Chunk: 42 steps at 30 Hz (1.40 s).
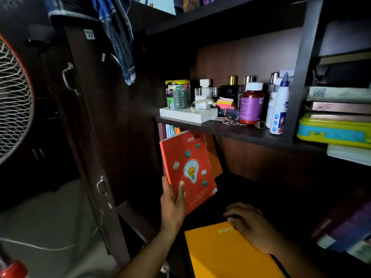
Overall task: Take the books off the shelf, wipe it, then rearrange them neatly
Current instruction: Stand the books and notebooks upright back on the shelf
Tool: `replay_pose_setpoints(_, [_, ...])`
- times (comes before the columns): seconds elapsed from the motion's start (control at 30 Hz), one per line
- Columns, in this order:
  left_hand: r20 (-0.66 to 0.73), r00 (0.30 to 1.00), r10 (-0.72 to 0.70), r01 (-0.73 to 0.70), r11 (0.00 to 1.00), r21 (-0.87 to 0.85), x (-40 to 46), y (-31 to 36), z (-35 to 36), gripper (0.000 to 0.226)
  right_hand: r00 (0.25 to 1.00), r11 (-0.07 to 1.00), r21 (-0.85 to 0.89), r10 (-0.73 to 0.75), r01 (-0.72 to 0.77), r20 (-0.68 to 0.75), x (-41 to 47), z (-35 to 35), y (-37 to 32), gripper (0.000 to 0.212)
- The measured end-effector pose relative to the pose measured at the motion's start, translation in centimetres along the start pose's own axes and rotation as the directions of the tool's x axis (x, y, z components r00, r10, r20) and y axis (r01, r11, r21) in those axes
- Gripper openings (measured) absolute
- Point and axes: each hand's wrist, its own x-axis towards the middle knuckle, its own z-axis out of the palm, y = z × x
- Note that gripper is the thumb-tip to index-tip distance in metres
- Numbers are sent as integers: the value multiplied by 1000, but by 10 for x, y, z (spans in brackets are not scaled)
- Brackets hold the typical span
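Nearest, the right hand (248, 225) lies with loose fingers on a yellow notebook (226, 255) lying flat, its long side running away from the person. Further in, the left hand (173, 203) grips a red notebook (188, 169) by its lower corner, upright with its top tilted left, at the lower shelf (251, 189) opening.

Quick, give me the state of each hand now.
Left hand: closed on the red notebook, thumb across its cover.
Right hand: open, resting on the yellow notebook.

red notebook (188, 169) (yellow bulb motif), orange notebook (226, 255), seemingly dark-brown shelf (220, 129).
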Motion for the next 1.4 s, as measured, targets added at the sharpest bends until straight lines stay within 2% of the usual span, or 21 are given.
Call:
replay_pose_setpoints(0.1, [52, 998, -38, 40, 999, -34, 14, 0, 5, 34, 997, 1000, -25, -4, 2, -74, 20, 2, 3, 16])
replay_pose_setpoints(0.23, [10, 1000, 19, -20, 988, 152, 37, -27, 5, 56, 986, 999, 47, 26, -18, -163, 45, 1, 6, 31])
replay_pose_setpoints(0.33, [3, 1000, 21, -21, 989, 147, 43, -41, 5, 61, 987, 997, 73, 27, -16, -157, 44, 3, 10, 28])
replay_pose_setpoints(0.53, [-100, 993, 66, -39, 968, 247, 42, -41, 6, 54, 988, 988, 151, 63, -41, -144, 44, 1, 8, 20])
replay_pose_setpoints(0.63, [-103, 994, 42, -18, 974, 227, 42, -40, 7, 40, 992, 975, 211, 85, -64, -89, 42, -3, 9, 13])
replay_pose_setpoints(0.67, [-98, 995, 28, -7, 977, 211, 43, -40, 7, 36, 995, 974, 217, 75, -59, -64, 42, -4, 10, 19])
replay_pose_setpoints(0.77, [-87, 996, 33, -18, 985, 170, 45, -39, 7, 36, 998, 973, 227, 45, -34, -46, 44, -6, 14, 54])
replay_pose_setpoints(0.83, [-57, 998, 31, -24, 992, 122, 45, -40, 7, 40, 998, 974, 225, 47, -38, -33, 45, -6, 17, 60])
replay_pose_setpoints(0.9, [11, 1000, 21, -22, 997, 78, 44, -42, 8, 34, 999, 977, 208, 45, -38, -29, 44, -5, 17, 60])
replay_pose_setpoints(1.0, [57, 995, 81, -91, 978, 190, 47, -52, 7, 23, 998, 985, 168, 53, -49, -17, 43, -6, 12, 57])
replay_pose_setpoints(1.1, [116, 985, 129, -163, 914, 370, 51, -59, 7, 31, 998, 986, 152, 64, -64, 4, 42, -8, 8, 40])
replay_pose_setpoints(1.17, [157, 980, 122, -175, 903, 393, 53, -60, 8, 38, 996, 977, 193, 87, -87, 13, 41, -9, 4, 28])
replay_pose_setpoints(1.23, [164, 981, 104, -158, 916, 370, 53, -57, 9, 39, 996, 961, 260, 90, -88, 5, 40, -10, 0, 22])
replay_pose_setpoints(1.3, [141, 988, 65, -101, 959, 263, 50, -50, 9, 33, 994, 923, 372, 110, -97, -12, 39, -12, -3, 20])
replay_pose_setpoints(1.4, [107, 992, -60, 58, 998, 21, 41, -35, 5, 12, 951, 780, 605, 286, -159, -118, 34, -20, -4, 15])
